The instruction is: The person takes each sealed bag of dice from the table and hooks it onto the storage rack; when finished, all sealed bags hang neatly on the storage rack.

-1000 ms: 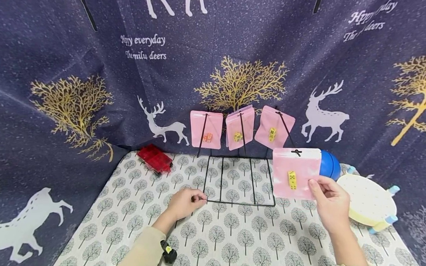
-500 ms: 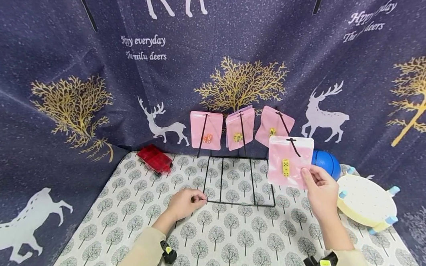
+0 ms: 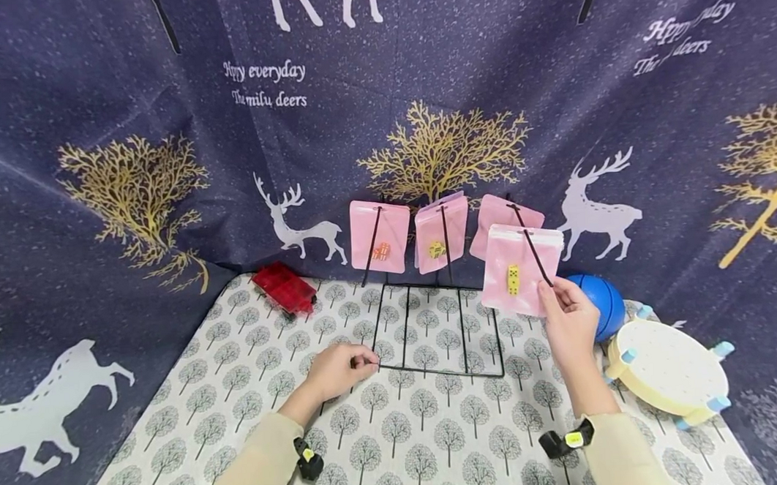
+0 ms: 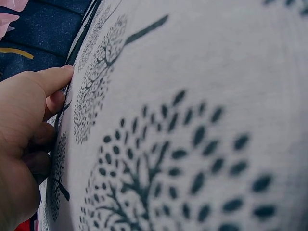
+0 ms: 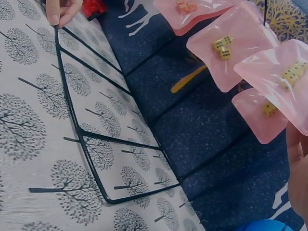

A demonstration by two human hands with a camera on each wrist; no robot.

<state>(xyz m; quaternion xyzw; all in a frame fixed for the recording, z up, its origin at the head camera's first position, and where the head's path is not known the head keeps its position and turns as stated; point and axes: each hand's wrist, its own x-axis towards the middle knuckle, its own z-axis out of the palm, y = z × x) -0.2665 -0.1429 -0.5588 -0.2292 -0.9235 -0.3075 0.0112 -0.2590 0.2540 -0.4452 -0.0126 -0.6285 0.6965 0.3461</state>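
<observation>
In the head view my right hand (image 3: 572,322) pinches the lower right edge of a pink zip bag (image 3: 519,283) with yellow dice in it. The right black hook of a wire display rack (image 3: 440,372) passes through this bag's top hole, its tip in front of the bag. Behind it, partly covered, another pink bag (image 3: 492,215) hangs on the same hook. My left hand (image 3: 342,369) grips the near left corner of the rack's base with its fingertips. The middle hook bears pink bags (image 3: 442,232) with yellow dice; the left one bears a pink bag (image 3: 379,232) with orange dice.
A blue ball (image 3: 603,304) and a round pale yellow stool-like item (image 3: 672,363) with blue feet lie on the right of the tree-print cloth. A red toy vehicle (image 3: 285,288) is at the back left. A dark blue deer-print curtain (image 3: 156,93) hangs close behind the rack.
My right hand has moved up, left and away from me with its bag, which slid farther back along the right hook and covers more of the bag behind. My left hand has stayed put.
</observation>
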